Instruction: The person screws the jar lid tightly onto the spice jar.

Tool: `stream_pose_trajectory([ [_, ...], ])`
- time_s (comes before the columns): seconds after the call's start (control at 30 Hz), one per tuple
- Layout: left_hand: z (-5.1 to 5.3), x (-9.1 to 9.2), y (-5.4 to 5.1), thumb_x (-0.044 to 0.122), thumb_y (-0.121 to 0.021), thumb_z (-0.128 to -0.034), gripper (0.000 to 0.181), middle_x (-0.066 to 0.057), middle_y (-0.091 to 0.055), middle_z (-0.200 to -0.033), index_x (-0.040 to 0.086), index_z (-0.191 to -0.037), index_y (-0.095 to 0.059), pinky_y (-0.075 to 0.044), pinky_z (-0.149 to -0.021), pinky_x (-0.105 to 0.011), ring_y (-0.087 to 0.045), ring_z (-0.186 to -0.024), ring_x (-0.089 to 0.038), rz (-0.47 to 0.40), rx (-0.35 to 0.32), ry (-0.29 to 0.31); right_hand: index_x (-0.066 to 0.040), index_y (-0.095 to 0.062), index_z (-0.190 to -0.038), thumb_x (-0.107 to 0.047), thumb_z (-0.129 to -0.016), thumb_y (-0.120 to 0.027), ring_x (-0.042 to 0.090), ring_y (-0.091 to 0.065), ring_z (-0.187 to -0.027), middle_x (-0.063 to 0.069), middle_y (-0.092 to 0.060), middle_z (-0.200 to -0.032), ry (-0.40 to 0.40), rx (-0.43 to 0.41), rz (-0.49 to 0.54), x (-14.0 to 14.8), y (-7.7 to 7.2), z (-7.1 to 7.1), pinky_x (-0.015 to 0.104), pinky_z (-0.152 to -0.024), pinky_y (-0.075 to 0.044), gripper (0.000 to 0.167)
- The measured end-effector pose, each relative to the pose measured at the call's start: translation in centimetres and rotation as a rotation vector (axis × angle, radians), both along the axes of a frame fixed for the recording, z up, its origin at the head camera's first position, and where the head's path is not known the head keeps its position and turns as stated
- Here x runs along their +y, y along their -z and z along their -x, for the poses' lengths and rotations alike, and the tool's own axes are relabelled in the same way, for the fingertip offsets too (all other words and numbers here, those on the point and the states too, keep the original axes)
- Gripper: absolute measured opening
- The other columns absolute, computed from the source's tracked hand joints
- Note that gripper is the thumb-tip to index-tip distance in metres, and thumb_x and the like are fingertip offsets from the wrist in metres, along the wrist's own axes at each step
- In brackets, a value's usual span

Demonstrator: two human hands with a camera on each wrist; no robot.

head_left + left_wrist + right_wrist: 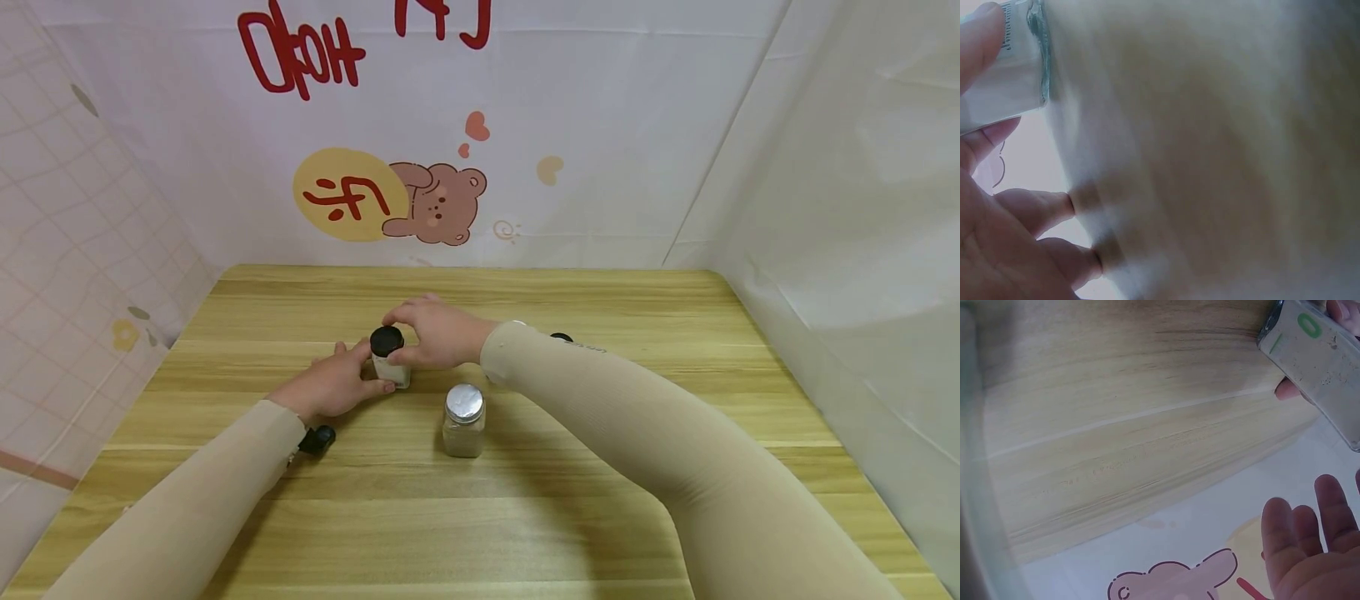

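A small clear jar [393, 372] of pale contents, topped by a black lid [386, 341], stands between my hands on the left-centre of the table. My left hand [333, 385] holds its lower part between thumb and index finger; the left wrist view shows the thumb [979, 44] on the glass jar [1013, 94] and the other fingers spread. From the right, my right hand [442, 332] pinches the black lid, thumb in front and index finger behind. In the right wrist view its remaining fingers [1310, 531] stay extended beside the jar [1319, 369], which bears green marks.
Nearer to me stands a second jar [464, 429] with a silver foil top. Beyond my right sleeve, a black top [561, 337] and a whitish rim [518, 322] peek out, mostly hidden. A small black object [318, 439] sits at my left wrist. Printed cloth [600, 125] walls the table.
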State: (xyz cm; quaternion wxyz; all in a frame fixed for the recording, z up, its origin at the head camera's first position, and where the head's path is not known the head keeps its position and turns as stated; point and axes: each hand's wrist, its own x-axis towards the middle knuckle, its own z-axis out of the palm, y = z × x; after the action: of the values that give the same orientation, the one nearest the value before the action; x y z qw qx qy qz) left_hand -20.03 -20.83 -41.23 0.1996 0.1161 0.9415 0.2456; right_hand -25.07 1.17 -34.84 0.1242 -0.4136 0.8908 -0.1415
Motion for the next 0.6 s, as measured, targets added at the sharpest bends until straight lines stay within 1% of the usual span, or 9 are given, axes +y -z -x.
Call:
stream_pose_trajectory([
  [0.1, 0.04, -0.05, 0.08, 0.06, -0.065, -0.0992, 0.088, -0.018, -0.025, -0.173, 0.036, -0.169, -0.018, -0.008, -0.111, -0.09, 0.0, -0.153, -0.066, 0.002, 0.002, 0.002, -0.015, -0.053, -0.154, -0.041, -0.103, -0.067, 0.024, -0.044, -0.152, 0.004, -0.056, -0.155, -0.025, 0.009, 0.002, 0.05, -0.04, 0.03, 0.041, -0.132, -0.023, 0.059],
  [0.2, 0.02, -0.08, 0.11, 0.061, -0.065, -0.0989, 0.089, -0.017, -0.025, -0.174, 0.038, -0.169, -0.016, -0.008, -0.11, -0.09, 0.001, -0.153, -0.066, 0.0, -0.001, 0.001, -0.016, -0.055, -0.152, -0.039, -0.104, -0.066, 0.022, -0.047, -0.148, 0.004, -0.058, -0.152, -0.042, 0.026, 0.002, 0.01, 0.02, 0.05, 0.04, -0.131, -0.025, 0.054],
  [0.37, -0.05, -0.05, 0.07, 0.061, -0.065, -0.099, 0.089, -0.017, -0.025, -0.173, 0.039, -0.169, -0.016, -0.007, -0.11, -0.091, 0.002, -0.153, -0.066, -0.005, -0.003, -0.001, -0.016, -0.058, -0.148, -0.042, -0.103, -0.067, 0.022, -0.049, -0.146, 0.003, -0.06, -0.15, -0.017, 0.029, 0.001, -0.14, 0.14, 0.02, 0.037, -0.128, -0.029, 0.052],
  [0.47, -0.05, 0.0, 0.05, 0.059, -0.066, -0.0992, 0.088, -0.018, -0.026, -0.173, 0.038, -0.169, -0.017, -0.006, -0.11, -0.09, 0.001, -0.153, -0.067, -0.005, 0.001, 0.0, -0.016, -0.055, -0.152, -0.042, -0.103, -0.067, 0.023, -0.045, -0.15, 0.003, -0.058, -0.154, -0.015, 0.02, -0.002, -0.12, 0.21, 0.07, 0.039, -0.13, -0.025, 0.056],
  [0.6, -0.03, 0.0, 0.05, 0.057, -0.066, -0.0997, 0.087, -0.018, -0.026, -0.173, 0.035, -0.169, -0.019, -0.004, -0.111, -0.09, 0.001, -0.152, -0.067, -0.011, 0.006, 0.003, -0.017, -0.051, -0.156, -0.039, -0.104, -0.066, 0.024, -0.041, -0.153, 0.003, -0.054, -0.158, -0.032, 0.015, -0.011, -0.01, 0.27, 0.15, 0.042, -0.133, -0.02, 0.058],
])
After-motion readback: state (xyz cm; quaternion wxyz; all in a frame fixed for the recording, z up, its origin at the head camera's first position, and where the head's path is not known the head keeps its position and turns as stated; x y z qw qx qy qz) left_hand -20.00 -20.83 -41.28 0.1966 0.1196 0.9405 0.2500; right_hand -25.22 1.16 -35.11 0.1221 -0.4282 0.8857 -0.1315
